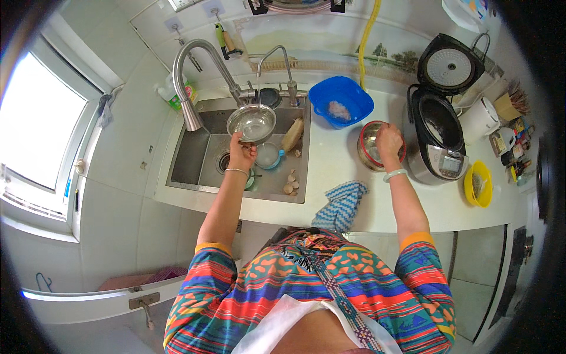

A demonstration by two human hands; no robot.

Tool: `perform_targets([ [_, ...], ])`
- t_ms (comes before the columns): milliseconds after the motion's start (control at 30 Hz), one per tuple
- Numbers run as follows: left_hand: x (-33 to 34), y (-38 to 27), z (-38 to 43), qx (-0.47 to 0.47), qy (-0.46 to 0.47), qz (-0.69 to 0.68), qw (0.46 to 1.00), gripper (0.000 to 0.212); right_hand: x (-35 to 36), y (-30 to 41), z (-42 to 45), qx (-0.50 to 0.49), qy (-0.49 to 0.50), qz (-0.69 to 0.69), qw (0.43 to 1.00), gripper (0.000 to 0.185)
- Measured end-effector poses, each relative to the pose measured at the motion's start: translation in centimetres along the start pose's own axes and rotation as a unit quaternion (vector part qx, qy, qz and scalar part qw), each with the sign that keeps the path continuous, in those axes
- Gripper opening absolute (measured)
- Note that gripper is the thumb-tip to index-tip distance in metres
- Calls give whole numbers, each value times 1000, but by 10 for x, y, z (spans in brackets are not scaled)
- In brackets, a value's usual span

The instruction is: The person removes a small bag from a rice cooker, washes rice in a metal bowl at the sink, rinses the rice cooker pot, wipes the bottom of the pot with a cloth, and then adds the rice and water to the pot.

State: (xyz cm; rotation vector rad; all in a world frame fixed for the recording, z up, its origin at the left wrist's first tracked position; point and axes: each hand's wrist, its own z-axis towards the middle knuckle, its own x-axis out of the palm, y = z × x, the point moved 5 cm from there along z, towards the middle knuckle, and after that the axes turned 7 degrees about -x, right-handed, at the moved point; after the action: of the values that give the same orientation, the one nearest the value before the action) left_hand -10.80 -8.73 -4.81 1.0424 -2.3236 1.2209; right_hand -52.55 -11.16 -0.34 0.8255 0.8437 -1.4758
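Note:
My left hand (242,152) grips the near rim of a shallow stainless steel bowl (251,121), held over the sink under the thin curved tap (286,66). Water seems to run from that tap into it. On the counter at the right, my right hand (389,140) reaches into a metal pot with a red rim (368,152); whether its fingers hold anything is hidden. A blue plastic basin (325,97) with a pale, pinkish lump in it stands behind the pot. To the right is an open rice cooker (435,155) with its lid raised.
The steel sink (190,163) holds a pale root-like item (292,135), a clear bowl (268,155) and several eggshell-like pieces (289,186). A large pull-down faucet (191,115) arches over its left side. A blue-striped cloth (339,205) lies at the counter's front edge, a yellow bowl (478,183) at the right.

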Motion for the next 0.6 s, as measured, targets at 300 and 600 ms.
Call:
perform_targets([
  [300, 1, -1, 6, -7, -2, -4, 1000, 29, -3, -1, -1, -16, -26, -12, 999, 13],
  [600, 2, -5, 10, 3, 2, -8, 1000, 26, -1, 2, -2, -18, -20, -17, 999, 13],
])
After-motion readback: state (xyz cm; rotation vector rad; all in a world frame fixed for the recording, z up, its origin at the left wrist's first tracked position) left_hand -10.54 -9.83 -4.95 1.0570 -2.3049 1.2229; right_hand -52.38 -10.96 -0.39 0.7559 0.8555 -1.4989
